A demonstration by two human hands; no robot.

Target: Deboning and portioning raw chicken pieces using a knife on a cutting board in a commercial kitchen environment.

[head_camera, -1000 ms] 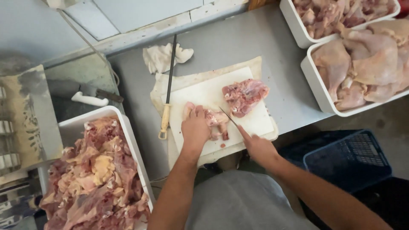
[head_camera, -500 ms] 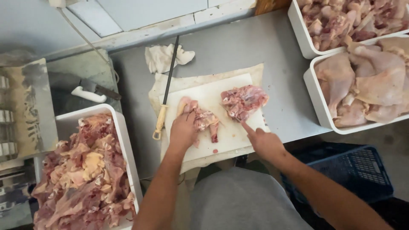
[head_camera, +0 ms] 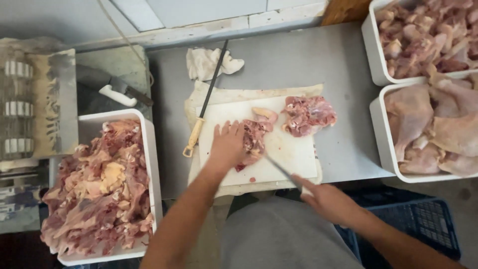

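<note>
My left hand (head_camera: 226, 144) lies flat on a raw chicken piece (head_camera: 256, 134) on the white cutting board (head_camera: 284, 149), fingers spread and pressing it down. My right hand (head_camera: 326, 199) grips a knife (head_camera: 279, 169) at the board's near edge, with the thin blade pointing up-left toward the meat under my left hand. A second boned chicken piece (head_camera: 308, 115) rests at the board's far right corner.
A sharpening steel (head_camera: 206, 99) with a yellowish handle lies left of the board. A white tub of trimmed meat (head_camera: 99, 189) stands at left; two white tubs of chicken (head_camera: 428, 129) at right. A crumpled cloth (head_camera: 211, 62) lies behind, a white-handled knife (head_camera: 119, 92) at far left, a blue crate (head_camera: 423, 224) below.
My right hand has drawn the knife back toward me, away from the meat. My left hand has flattened over the chicken piece, which has shifted a little on the board.
</note>
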